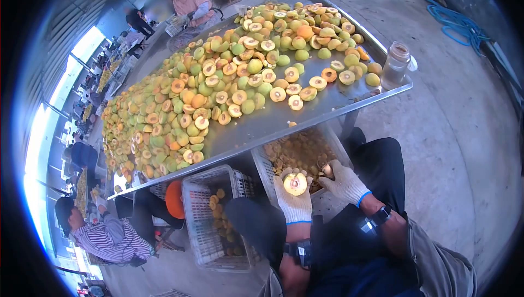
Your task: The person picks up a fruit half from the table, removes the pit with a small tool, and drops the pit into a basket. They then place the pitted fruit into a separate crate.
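Observation:
In a white knit glove with a blue cuff, my left hand (295,207) holds a peach half (295,184) with its cut face up, showing a reddish centre. Close by on the right, my right hand (345,184), gloved the same way, has its fingers closed around a small thing (327,171) that I cannot make out. Both hands are over my lap, at the near end of a white plastic crate (266,170) holding many brownish-yellow fruit pieces. Beyond it stands a metal table (234,133) heaped with halved and whole-looking yellow-green peaches (229,73).
A glass jar (395,66) stands on the table's right corner. Left of my knee is another plastic crate (196,226) with some fruit pieces. A person in a striped top (117,239) sits at left; another in pink (191,2) is across the table. A blue hose (456,21) lies on the floor.

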Demonstrator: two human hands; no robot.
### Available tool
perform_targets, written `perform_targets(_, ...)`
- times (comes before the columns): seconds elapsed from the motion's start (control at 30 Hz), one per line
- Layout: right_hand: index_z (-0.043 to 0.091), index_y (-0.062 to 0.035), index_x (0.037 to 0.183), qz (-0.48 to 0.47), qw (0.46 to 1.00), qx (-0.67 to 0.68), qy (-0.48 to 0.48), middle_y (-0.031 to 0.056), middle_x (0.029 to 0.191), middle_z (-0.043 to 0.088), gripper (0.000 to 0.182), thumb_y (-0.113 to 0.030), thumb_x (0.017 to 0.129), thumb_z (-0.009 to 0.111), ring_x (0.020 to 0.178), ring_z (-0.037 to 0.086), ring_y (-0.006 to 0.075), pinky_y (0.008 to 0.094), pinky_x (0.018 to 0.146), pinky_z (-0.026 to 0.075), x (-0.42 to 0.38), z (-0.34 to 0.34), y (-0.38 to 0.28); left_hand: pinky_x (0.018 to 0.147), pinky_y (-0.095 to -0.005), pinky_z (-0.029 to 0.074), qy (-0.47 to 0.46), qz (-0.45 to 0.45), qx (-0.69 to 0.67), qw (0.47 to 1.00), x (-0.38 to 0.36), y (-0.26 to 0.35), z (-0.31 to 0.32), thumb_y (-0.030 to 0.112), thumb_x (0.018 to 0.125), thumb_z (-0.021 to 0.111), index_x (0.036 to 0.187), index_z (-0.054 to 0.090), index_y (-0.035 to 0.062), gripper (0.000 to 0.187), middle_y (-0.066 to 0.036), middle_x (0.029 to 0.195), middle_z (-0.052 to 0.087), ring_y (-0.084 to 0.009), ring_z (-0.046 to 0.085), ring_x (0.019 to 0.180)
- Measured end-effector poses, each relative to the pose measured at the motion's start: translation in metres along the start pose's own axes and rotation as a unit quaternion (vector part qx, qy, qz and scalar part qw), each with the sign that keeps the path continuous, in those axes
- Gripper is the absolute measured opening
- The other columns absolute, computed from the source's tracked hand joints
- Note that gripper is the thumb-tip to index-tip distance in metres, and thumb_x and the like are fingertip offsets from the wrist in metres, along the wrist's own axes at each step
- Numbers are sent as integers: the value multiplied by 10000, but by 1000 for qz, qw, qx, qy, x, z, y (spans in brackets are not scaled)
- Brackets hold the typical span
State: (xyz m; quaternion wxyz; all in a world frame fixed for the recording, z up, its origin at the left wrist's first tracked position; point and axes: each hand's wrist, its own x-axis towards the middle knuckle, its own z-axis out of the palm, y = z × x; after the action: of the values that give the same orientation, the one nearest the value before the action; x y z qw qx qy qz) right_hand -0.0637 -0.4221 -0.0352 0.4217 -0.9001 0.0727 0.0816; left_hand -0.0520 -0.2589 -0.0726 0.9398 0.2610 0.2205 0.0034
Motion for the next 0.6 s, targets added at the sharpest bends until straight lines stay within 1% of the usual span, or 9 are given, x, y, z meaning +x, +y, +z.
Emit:
perform_targets(0.07,563,6,1142,-27,998,42,-34,294,914,686,427,-356,951,684,900,686,492,530,760,519,-7,-1,-1,859,-459,570,3,4,8,1000,1,3,-1,512,1034,573,1162,617,36,495,-154,1057,661,-310,661,970)
perform_targets(0.1,563,6,1142,-25,998,43,-33,294,914,686,427,-356,951,684,900,686,492,530,760,519,-11,-4,-5,882,-463,555,5,29,28,999,4,3,-2,457,1041,551,1160,609,36,442,-151,1076,643,-306,641,979)
perform_targets(0.13,563,0,1129,-55,993,69,-75,287,931,689,416,-368,969,672,897,694,468,517,756,522,-15,-9,-10,904,-467,539,7,53,49,997,6,3,-3,403,1047,530,1158,600,36,389,-148,1096,625,-302,620,989)
perform_targets(0.17,563,-6,1115,-85,985,96,-117,280,947,692,408,-380,987,660,895,701,444,504,752,525,-19,-12,-17,904,-467,539,6,50,51,997,3,4,2,403,1047,530,1158,600,36,389,-148,1096,625,-302,620,989)
perform_targets(0.2,582,-10,1134,-93,980,118,-131,283,957,695,389,-380,1017,614,905,697,458,519,748,518,-22,-13,-24,899,-463,539,9,39,46,998,-5,7,12,400,1048,524,1178,590,39,389,-140,1097,621,-300,620,989)
perform_targets(0.3,602,-21,1160,-112,981,112,-110,284,941,697,391,-390,1030,590,882,685,477,519,739,517,-25,-2,-29,893,-455,541,14,24,48,998,-16,12,28,413,1052,519,1212,575,44,406,-128,1102,616,-291,621,992)
perform_targets(0.37,606,-17,1157,-108,983,108,-105,294,913,692,410,-406,1034,575,865,675,496,540,735,515,-27,-3,-34,891,-449,543,18,20,54,998,-18,11,31,430,1053,521,1225,570,47,423,-123,1107,614,-285,622,994)
perform_targets(0.43,602,-11,1153,-89,989,60,-101,303,908,689,417,-410,1036,568,856,672,504,566,729,510,-27,-4,-41,869,-453,570,27,45,41,998,-18,9,32,490,1006,608,1172,584,-14,531,-188,1056,623,-315,646,946)
perform_targets(0.6,620,-13,1098,-66,993,56,-80,305,882,687,390,-391,1034,551,833,675,503,574,752,513,-29,3,-46,848,-451,581,31,54,43,997,-15,1,29,510,998,614,1150,593,-24,555,-190,1056,628,-323,650,941)
